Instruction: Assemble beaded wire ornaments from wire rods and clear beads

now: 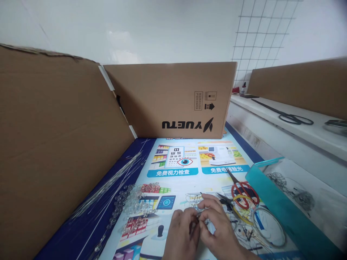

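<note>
Both hands low centre, close together over the poster (179, 180) on the counter (81, 231). Left hand (180, 233) and right hand (217, 225) meet fingertip to fingertip, fingers pinched shut on a small wire piece (199, 213) held between them, just above the poster; too small to tell its exact shape. Just beyond the hands, a bit of wire mesh (193, 199) lies on the poster. Right of the hands: red scissors (242, 188), yellow-handled pliers (237, 206) overlapping them, and wire rings (268, 225) nr the teal tray (282, 206), which holds more wire bits. Left of the hands: heap of clear beads (127, 200), then a bundle of thin straight wires (114, 180) running along the cardboard wall (54, 144). At the back a cardboard box (173, 97) marked YUETU, print upside down. Far right, on a white shelf (284, 115), black scissors (292, 117).
</note>
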### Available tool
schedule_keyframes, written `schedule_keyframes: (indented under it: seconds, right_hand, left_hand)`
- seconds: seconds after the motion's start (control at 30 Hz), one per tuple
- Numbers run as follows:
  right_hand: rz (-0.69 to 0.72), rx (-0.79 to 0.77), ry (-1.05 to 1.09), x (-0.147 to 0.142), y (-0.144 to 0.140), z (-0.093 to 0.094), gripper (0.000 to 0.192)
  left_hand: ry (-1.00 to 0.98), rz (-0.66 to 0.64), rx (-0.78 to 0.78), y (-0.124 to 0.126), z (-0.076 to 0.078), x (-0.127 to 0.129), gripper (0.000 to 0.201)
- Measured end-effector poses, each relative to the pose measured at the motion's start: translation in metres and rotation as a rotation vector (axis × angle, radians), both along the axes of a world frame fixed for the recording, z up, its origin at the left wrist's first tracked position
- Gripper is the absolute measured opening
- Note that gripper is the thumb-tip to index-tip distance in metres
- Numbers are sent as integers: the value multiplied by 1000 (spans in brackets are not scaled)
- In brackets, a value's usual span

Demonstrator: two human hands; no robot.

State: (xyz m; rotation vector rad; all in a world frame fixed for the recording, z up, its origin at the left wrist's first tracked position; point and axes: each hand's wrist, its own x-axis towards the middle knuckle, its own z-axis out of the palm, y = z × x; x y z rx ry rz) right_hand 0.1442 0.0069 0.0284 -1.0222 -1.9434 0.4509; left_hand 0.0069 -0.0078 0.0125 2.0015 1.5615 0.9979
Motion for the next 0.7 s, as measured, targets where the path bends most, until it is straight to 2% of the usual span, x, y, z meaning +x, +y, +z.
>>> schedule_keyframes:
  seconds: [0.13, 0.27, 0.37, 0.47, 0.6, 0.7]
  right_hand:
    - [-15, 88, -90, 5, 3, 5, 24]
    - [-42, 71, -145, 9, 7, 6, 22]
    - [-47, 93, -147, 10, 7, 8, 21]
    - [-56, 181, -200, 15, 10, 16, 20]
    - [-84, 321, -333, 26, 19, 28, 19]
    - [-121, 357, -354, 31, 21, 36, 18]
  left_hand:
    - [48, -72, 46, 0, 4, -1, 13]
    - [100, -140, 139, 1, 9, -4, 17]
    - [190, -156, 168, 3, 13, -7, 18]
    - [275, -163, 194, 4, 15, -8, 13]
    - [287, -162, 237, 2, 16, -6, 11]
    - [281, -144, 228, 1, 16, -6, 11]
